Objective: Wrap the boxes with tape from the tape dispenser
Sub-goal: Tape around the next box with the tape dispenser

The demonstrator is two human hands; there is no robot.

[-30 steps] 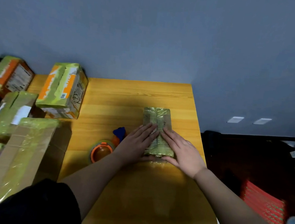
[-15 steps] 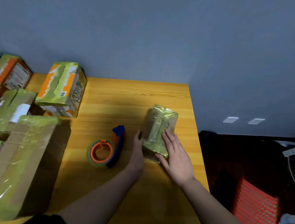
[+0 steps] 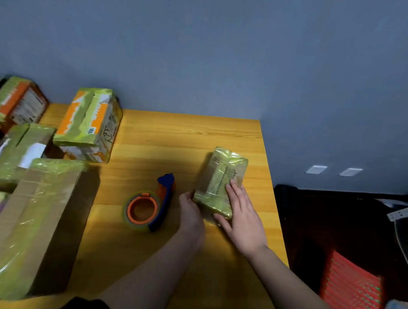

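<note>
A small box [image 3: 218,175] wrapped in shiny greenish tape lies tilted on the wooden table [image 3: 175,137], near its right edge. My right hand [image 3: 240,216] rests flat on the box's near right part, fingers straight. My left hand [image 3: 191,217] touches the box's near left side; its fingers are mostly hidden behind the hand. An orange and blue tape dispenser [image 3: 148,205] with a roll of clear tape lies on the table just left of my left hand.
Several taped cardboard boxes crowd the table's left side: a large one [image 3: 26,227] at the front left, an orange and white one [image 3: 89,124] at the back. A grey wall stands behind. Right of the table, the floor holds a red object [image 3: 351,288].
The small box has been turned and tipped to the right. My left hand came off the box top to its left side, uncovering the dispenser. My right hand stays on the box.
</note>
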